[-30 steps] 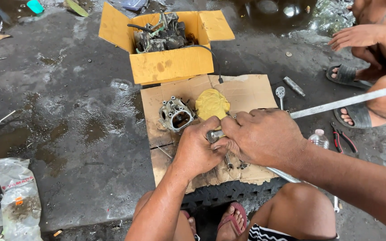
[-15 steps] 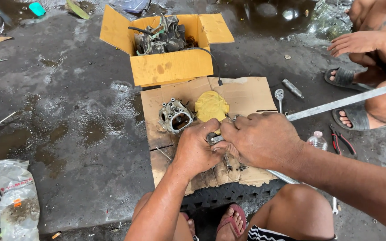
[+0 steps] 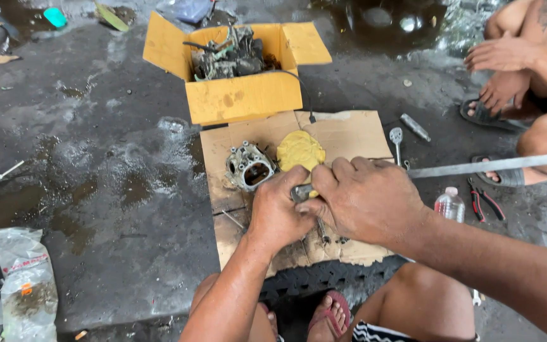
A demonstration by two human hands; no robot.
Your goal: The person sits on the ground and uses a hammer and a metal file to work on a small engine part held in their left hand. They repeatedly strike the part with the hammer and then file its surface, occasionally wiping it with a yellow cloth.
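Observation:
My left hand [image 3: 278, 208] and my right hand [image 3: 367, 197] are pressed together over a brown cardboard sheet [image 3: 349, 132]. Both are shut on a small grey metal part [image 3: 301, 191] that shows between the thumbs. Most of the part is hidden by my fingers. A thin metal rod [image 3: 321, 232] sticks down below my hands. Just beyond my left hand, a grimy metal engine part [image 3: 249, 166] with a round opening lies on the cardboard. Next to it lies a yellow cloth [image 3: 300, 149]. A long flat metal bar [image 3: 495, 164] runs from behind my right hand to the right edge.
An open yellow box [image 3: 245, 98] of dirty engine parts stands behind the cardboard. A spanner [image 3: 397, 140], a metal socket [image 3: 416, 126], a plastic bottle [image 3: 449, 204] and red pliers [image 3: 485, 201] lie to the right. Another person's hand [image 3: 501, 54] and sandalled feet are at top right. A plastic bag [image 3: 23, 278] lies at left on the wet floor.
My hands stay clasped on the metal part in about the same place. The other person's hand at top right has shifted slightly.

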